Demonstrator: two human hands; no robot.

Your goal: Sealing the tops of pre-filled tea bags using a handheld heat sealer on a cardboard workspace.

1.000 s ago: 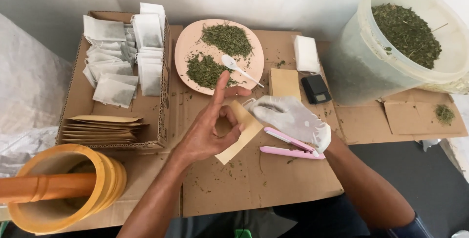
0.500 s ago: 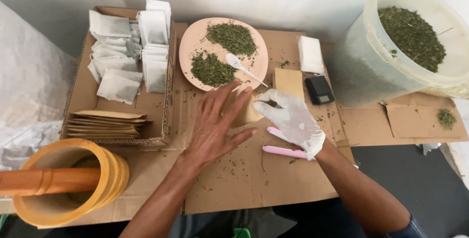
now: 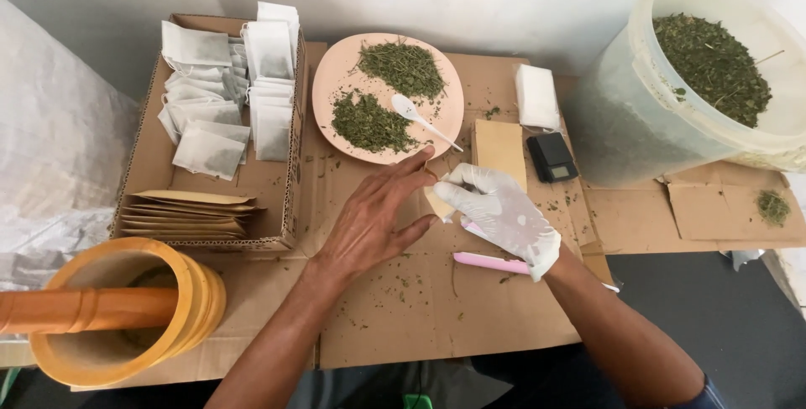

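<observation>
A bare left hand lies flat with fingers stretched out, pressing on a small tan paper sachet on a flattened brown cardboard sheet, while the white-gloved right hand pinches the sachet's right edge with curled fingers. Beneath the gloved hand lies a slim pink clamp-shaped tool, touching the cardboard. Just beyond the hands sits a round pink plate holding two heaps of dried green herb and a white plastic spoon.
</observation>
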